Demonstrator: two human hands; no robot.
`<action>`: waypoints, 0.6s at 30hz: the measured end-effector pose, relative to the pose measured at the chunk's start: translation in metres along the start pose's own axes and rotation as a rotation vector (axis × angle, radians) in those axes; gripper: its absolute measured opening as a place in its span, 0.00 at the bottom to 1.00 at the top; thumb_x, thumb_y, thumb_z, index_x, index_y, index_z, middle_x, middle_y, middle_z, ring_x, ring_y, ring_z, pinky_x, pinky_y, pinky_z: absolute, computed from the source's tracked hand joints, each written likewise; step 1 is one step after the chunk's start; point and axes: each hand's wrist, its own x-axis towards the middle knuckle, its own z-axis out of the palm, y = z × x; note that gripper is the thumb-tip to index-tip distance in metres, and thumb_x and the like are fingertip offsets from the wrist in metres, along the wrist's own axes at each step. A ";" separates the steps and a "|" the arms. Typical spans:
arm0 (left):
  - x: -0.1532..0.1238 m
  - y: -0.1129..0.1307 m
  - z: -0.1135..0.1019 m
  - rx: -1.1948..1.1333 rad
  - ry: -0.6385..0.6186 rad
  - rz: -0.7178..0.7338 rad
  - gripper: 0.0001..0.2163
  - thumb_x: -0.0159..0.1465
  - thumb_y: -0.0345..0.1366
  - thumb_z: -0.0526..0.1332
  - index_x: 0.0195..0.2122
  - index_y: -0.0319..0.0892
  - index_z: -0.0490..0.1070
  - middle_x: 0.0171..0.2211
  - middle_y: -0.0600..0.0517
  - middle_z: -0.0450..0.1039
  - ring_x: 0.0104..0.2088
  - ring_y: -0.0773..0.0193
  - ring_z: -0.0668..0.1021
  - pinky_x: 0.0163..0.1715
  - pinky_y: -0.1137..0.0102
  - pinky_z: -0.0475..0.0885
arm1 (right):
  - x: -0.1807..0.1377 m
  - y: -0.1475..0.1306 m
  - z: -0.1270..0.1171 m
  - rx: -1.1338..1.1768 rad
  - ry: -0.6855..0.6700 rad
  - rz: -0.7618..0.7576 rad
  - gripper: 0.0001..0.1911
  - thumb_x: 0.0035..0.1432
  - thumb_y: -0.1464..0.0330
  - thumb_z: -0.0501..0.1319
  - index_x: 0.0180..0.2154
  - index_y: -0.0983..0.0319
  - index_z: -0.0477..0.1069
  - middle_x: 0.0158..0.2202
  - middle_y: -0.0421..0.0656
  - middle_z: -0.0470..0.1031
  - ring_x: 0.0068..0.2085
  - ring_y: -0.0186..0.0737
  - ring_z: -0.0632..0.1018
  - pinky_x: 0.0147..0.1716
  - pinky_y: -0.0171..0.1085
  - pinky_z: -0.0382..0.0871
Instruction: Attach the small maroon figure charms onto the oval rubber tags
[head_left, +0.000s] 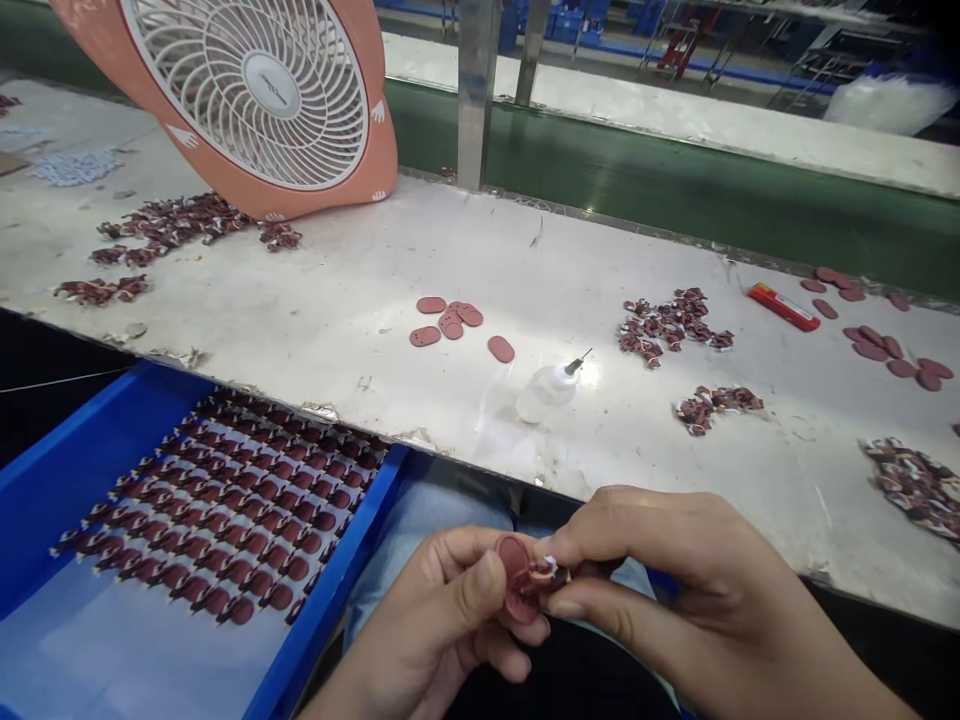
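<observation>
My left hand (pixel 442 625) pinches a small dark-red oval piece (pixel 516 592) between thumb and fingers, low in the view above my lap. My right hand (pixel 675 575) presses a small red-and-white trim part (pixel 551 575) against that oval with its fingertips. Both hands are closed round the pieces and touch each other. A small clear glue bottle (pixel 546 392) with a needle tip lies on the white worktable (pixel 337 310) just beyond my hands. Several loose red ovals (pixel 450 320) lie further back on the table.
A blue tray (pixel 75 470) at my left holds rows of finished red pieces (pixel 240 510). Heaps of trim parts (pixel 667 322) lie at the right, more red ovals (pixel 885 348) and a red lighter (pixel 782 306) at far right. An orange fan (pixel 255 95) stands at the back left.
</observation>
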 end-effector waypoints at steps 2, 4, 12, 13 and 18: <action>-0.001 0.002 0.001 0.008 0.011 -0.018 0.13 0.50 0.44 0.73 0.26 0.38 0.81 0.21 0.54 0.76 0.22 0.73 0.76 0.20 0.82 0.73 | 0.001 -0.001 0.000 -0.042 -0.012 -0.015 0.10 0.60 0.74 0.66 0.41 0.55 0.75 0.32 0.34 0.79 0.31 0.29 0.80 0.33 0.26 0.73; -0.001 0.003 0.002 0.008 0.015 -0.026 0.13 0.50 0.44 0.73 0.27 0.38 0.81 0.21 0.54 0.75 0.22 0.74 0.76 0.20 0.82 0.73 | 0.002 -0.001 0.000 -0.064 -0.022 -0.032 0.09 0.60 0.74 0.66 0.41 0.56 0.75 0.32 0.33 0.79 0.31 0.28 0.80 0.34 0.26 0.73; -0.001 0.003 -0.001 0.015 -0.008 -0.036 0.13 0.52 0.44 0.72 0.28 0.37 0.81 0.21 0.54 0.74 0.22 0.74 0.75 0.21 0.83 0.72 | 0.004 -0.003 -0.001 -0.064 -0.040 -0.055 0.11 0.61 0.74 0.65 0.43 0.54 0.74 0.32 0.32 0.80 0.32 0.28 0.80 0.34 0.25 0.73; 0.000 0.002 -0.002 0.021 -0.024 -0.036 0.14 0.52 0.45 0.72 0.29 0.38 0.81 0.21 0.54 0.74 0.22 0.74 0.75 0.21 0.83 0.72 | 0.005 -0.003 -0.001 -0.067 -0.049 -0.060 0.11 0.61 0.74 0.65 0.43 0.54 0.74 0.32 0.33 0.80 0.32 0.28 0.80 0.34 0.25 0.73; 0.002 -0.001 -0.010 0.031 -0.066 -0.022 0.12 0.55 0.45 0.70 0.30 0.39 0.81 0.22 0.54 0.74 0.23 0.75 0.74 0.21 0.83 0.71 | 0.009 -0.005 -0.002 -0.138 -0.084 -0.104 0.08 0.63 0.74 0.63 0.42 0.56 0.73 0.32 0.34 0.80 0.32 0.30 0.80 0.34 0.27 0.74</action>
